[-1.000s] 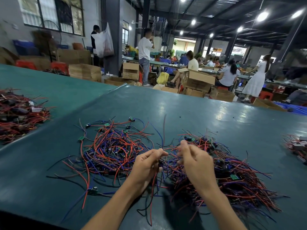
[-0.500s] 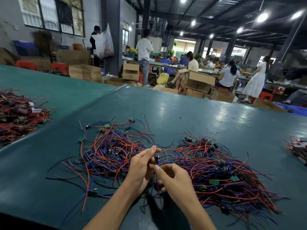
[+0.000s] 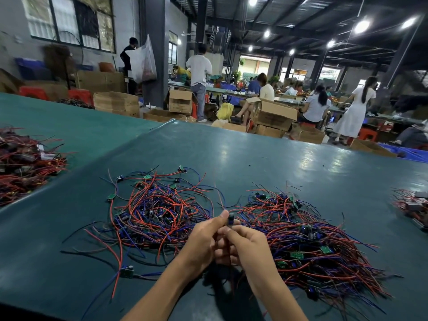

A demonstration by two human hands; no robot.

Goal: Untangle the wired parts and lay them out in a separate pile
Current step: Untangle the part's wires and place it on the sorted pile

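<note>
– Two heaps of red and blue wire on the green table [image 3: 266, 158], and where is the piece being worked?

– Between them, lifted off the mat. The wired part [image 3: 230, 220] is a small dark block that sits at the fingertips, just above both hands.

– Which way does it stand?

– Upright; its long axis runs from the hands toward the far edge of the table. Where its leads go I cannot tell; the palms hide them.

– And the hands?

– The left hand [image 3: 203, 239] pinches the block from the left between thumb and forefinger. The right hand [image 3: 249, 247] has its fingers curled and closes on the lower end, thumb tip against it. The two hands touch.

– The heaps?

– The looser heap [image 3: 159, 212] spreads to the left of the left hand, and the denser heap [image 3: 312, 246] lies right of the right hand and passes behind its wrist. Another wire pile [image 3: 23, 167] sits far left, well apart.
</note>
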